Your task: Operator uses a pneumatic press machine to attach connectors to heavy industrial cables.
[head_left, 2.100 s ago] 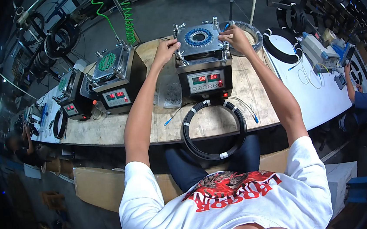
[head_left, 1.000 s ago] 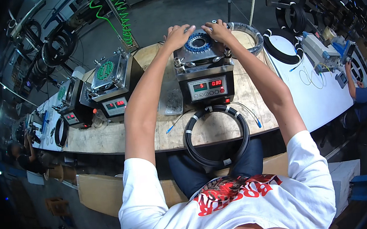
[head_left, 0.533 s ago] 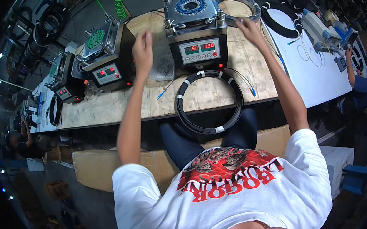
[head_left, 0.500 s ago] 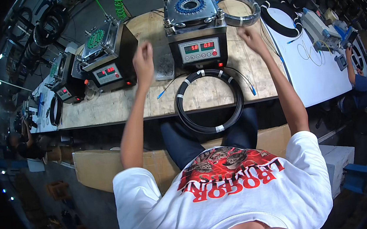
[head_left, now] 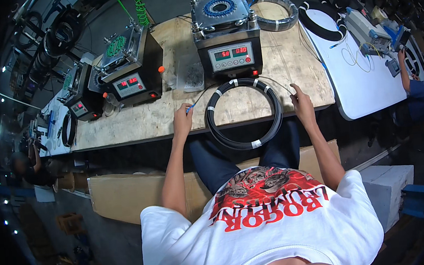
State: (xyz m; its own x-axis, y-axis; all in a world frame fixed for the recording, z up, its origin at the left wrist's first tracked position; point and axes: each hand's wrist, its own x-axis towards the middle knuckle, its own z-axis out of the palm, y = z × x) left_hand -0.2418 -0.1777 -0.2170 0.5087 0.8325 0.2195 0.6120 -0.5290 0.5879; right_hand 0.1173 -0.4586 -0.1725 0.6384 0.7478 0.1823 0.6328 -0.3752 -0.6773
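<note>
A coil of black cable (head_left: 211, 113), bound with several white tape bands, lies at the table's front edge and hangs partly over it. From the coil, one end runs left to a blue connector (head_left: 190, 108), pinched in the fingers of my left hand (head_left: 182, 122). My right hand (head_left: 304, 107) is closed on the other cable end (head_left: 283, 87); its tip is hidden by the fingers. Behind the coil stands a black polishing machine (head_left: 230, 56) with a lit red display and a metal top plate carrying a ring of blue fittings (head_left: 219, 7).
Two similar machines, one with green fittings (head_left: 116, 46), stand left on the wooden table (head_left: 140, 122). A clear plastic box (head_left: 189, 76) and an orange-capped bottle (head_left: 168, 77) sit beside the middle machine. Another coil (head_left: 283, 24) lies behind. A co-worker (head_left: 423, 96) works at the white table (head_left: 357, 97).
Both hands have come down toward me from beside the machine and taken hold of the cable's two ends. An orange-capped bottle now shows where my left hand was.
</note>
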